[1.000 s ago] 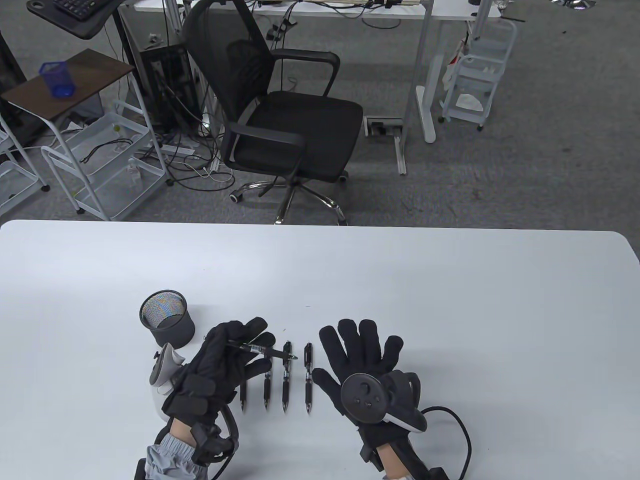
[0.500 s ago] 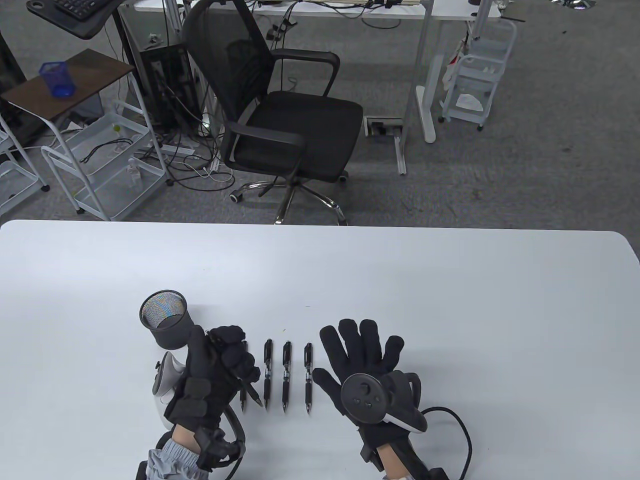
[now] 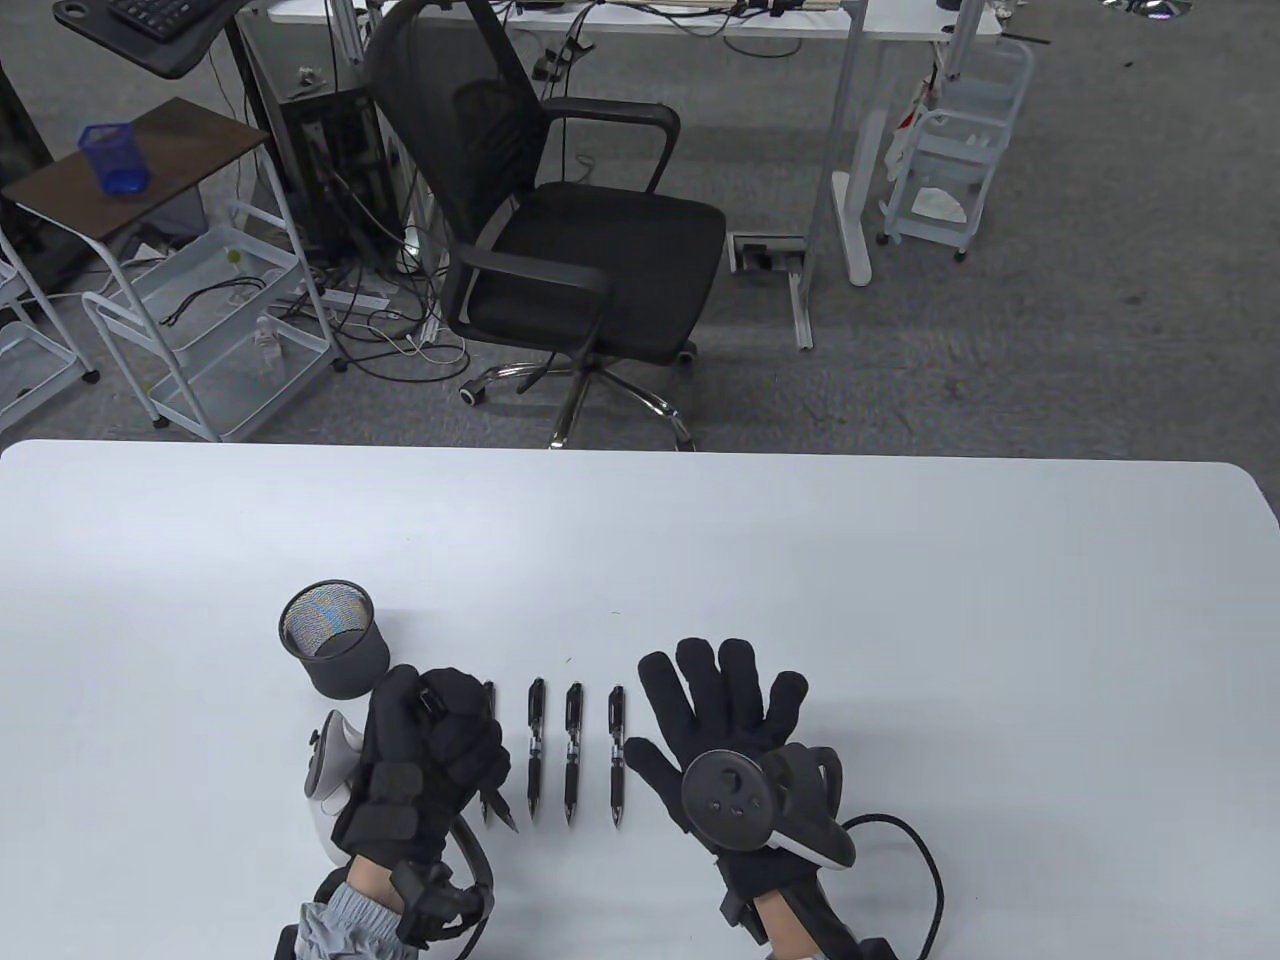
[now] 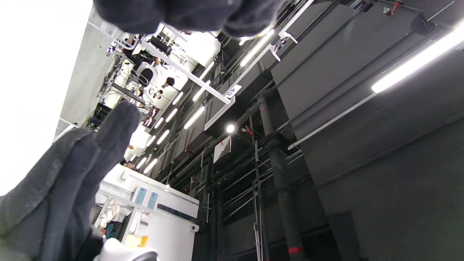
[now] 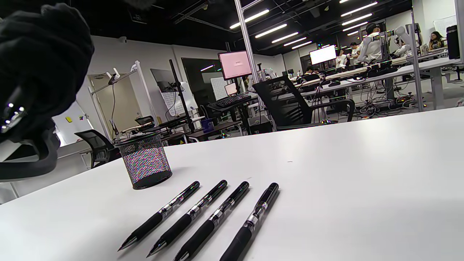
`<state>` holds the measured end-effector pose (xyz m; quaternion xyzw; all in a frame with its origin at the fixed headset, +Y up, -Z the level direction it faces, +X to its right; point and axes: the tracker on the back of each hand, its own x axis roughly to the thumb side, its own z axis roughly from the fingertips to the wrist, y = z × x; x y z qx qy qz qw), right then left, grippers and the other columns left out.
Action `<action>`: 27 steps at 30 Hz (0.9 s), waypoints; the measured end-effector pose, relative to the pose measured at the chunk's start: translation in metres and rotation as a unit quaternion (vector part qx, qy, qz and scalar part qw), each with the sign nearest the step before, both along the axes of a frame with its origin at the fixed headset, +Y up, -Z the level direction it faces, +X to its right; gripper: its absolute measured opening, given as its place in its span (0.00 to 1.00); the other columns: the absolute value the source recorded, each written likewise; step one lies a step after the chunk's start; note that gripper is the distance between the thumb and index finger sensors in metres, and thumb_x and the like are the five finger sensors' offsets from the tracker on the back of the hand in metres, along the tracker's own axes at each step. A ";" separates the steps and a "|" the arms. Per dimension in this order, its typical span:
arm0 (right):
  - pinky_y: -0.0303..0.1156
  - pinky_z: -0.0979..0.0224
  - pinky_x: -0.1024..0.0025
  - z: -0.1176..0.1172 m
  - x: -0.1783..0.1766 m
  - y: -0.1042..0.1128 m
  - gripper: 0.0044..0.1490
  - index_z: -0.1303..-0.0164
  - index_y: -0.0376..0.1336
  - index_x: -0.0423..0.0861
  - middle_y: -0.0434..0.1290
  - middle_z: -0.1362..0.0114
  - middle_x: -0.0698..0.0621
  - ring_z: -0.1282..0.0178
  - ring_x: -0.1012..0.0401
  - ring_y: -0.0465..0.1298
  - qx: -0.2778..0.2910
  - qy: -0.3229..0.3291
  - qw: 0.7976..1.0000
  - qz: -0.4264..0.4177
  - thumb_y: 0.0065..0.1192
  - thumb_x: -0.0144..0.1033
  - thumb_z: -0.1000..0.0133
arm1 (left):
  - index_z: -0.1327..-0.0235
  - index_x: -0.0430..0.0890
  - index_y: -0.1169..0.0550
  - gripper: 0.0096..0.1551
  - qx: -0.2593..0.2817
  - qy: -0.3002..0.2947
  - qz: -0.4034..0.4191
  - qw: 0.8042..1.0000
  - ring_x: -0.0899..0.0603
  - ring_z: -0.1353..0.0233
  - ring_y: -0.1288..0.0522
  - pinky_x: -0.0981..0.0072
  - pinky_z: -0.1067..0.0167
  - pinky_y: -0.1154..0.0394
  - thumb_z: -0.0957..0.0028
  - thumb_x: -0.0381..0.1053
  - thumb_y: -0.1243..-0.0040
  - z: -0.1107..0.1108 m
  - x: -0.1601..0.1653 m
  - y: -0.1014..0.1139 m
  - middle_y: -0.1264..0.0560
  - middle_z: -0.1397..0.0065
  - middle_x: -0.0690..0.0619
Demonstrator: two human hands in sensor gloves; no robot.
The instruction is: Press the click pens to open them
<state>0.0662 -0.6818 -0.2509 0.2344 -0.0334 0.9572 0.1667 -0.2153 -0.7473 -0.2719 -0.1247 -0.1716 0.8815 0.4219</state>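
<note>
My left hand [image 3: 430, 745] grips one pen [image 3: 500, 805], light and stiff, around its barrel; my right hand [image 3: 725, 730] rests spread.

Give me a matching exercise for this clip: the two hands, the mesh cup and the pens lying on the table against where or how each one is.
Things:
1. left hand
2. right hand
3. mesh pen cup
4. four pens on the table

States:
A. upright, beyond the left hand
B. flat on the table, fingers spread
C. lying side by side between the hands
D. closed around a fifth pen, tip poking out

Pairs: 1-D, 2-B, 3-A, 4-C
</note>
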 end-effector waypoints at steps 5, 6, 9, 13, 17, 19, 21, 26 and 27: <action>0.23 0.31 0.19 0.000 0.000 0.000 0.46 0.05 0.38 0.42 0.35 0.07 0.30 0.14 0.28 0.32 0.002 0.000 1.000 -0.002 0.39 0.53 0.28 | 0.37 0.49 0.28 0.40 -0.003 0.003 -0.003 1.000 0.56 0.58 0.23 0.64 0.51 0.19 0.31 0.70 0.84 0.001 0.000 0.001 0.24 0.60 0.65; 0.23 0.31 0.19 0.000 0.001 0.000 0.46 0.05 0.38 0.42 0.35 0.07 0.30 0.14 0.28 0.32 0.002 0.000 1.000 -0.002 0.40 0.53 0.28 | 0.37 0.49 0.28 0.40 -0.003 0.003 -0.005 1.000 0.56 0.58 0.23 0.64 0.51 0.19 0.31 0.71 0.84 0.001 0.000 0.000 0.24 0.60 0.65; 0.23 0.31 0.19 0.000 0.000 0.000 0.46 0.05 0.38 0.42 0.36 0.07 0.30 0.14 0.28 0.32 0.001 0.000 1.000 -0.002 0.39 0.53 0.28 | 0.37 0.49 0.28 0.40 -0.005 0.001 -0.005 1.000 0.56 0.58 0.23 0.64 0.51 0.19 0.31 0.71 0.84 0.001 0.001 -0.001 0.24 0.60 0.66; 0.23 0.31 0.19 0.000 0.000 0.000 0.46 0.05 0.38 0.42 0.35 0.07 0.30 0.14 0.28 0.32 0.001 0.000 1.000 -0.002 0.39 0.53 0.28 | 0.37 0.49 0.28 0.40 -0.008 -0.002 -0.003 1.000 0.56 0.59 0.23 0.64 0.52 0.19 0.31 0.71 0.84 0.001 0.002 -0.003 0.24 0.60 0.66; 0.23 0.31 0.19 0.000 0.000 0.000 0.46 0.05 0.38 0.43 0.35 0.07 0.30 0.14 0.28 0.32 0.001 0.000 1.000 -0.002 0.39 0.53 0.28 | 0.37 0.49 0.28 0.40 -0.008 -0.002 -0.001 1.000 0.56 0.58 0.23 0.64 0.51 0.19 0.31 0.71 0.84 0.001 0.002 -0.003 0.24 0.60 0.66; 0.23 0.31 0.19 0.000 0.000 0.000 0.46 0.05 0.38 0.42 0.35 0.07 0.30 0.14 0.28 0.32 0.001 0.000 1.000 -0.003 0.39 0.53 0.28 | 0.36 0.49 0.28 0.40 -0.008 -0.001 -0.001 1.000 0.56 0.58 0.23 0.64 0.51 0.19 0.31 0.71 0.85 0.001 0.002 -0.002 0.24 0.60 0.66; 0.23 0.31 0.19 0.000 0.001 0.000 0.46 0.05 0.38 0.42 0.36 0.07 0.30 0.14 0.28 0.32 0.001 0.000 1.000 -0.003 0.39 0.53 0.28 | 0.36 0.48 0.28 0.40 -0.008 0.001 -0.003 1.000 0.56 0.58 0.23 0.64 0.51 0.19 0.30 0.71 0.85 0.001 0.002 -0.002 0.24 0.59 0.66; 0.23 0.31 0.19 0.000 0.001 0.000 0.46 0.05 0.38 0.42 0.36 0.07 0.30 0.14 0.28 0.32 0.000 0.000 1.000 -0.002 0.39 0.53 0.28 | 0.35 0.48 0.29 0.40 -0.009 0.002 -0.006 1.000 0.56 0.57 0.23 0.64 0.50 0.19 0.30 0.71 0.85 0.001 0.002 -0.003 0.24 0.59 0.65; 0.23 0.31 0.19 0.000 0.001 0.000 0.45 0.05 0.38 0.43 0.36 0.07 0.30 0.14 0.28 0.32 0.000 0.000 1.000 -0.002 0.39 0.53 0.28 | 0.35 0.48 0.29 0.40 -0.007 0.003 -0.008 1.000 0.56 0.57 0.23 0.64 0.50 0.19 0.30 0.70 0.85 0.001 0.002 -0.002 0.24 0.58 0.65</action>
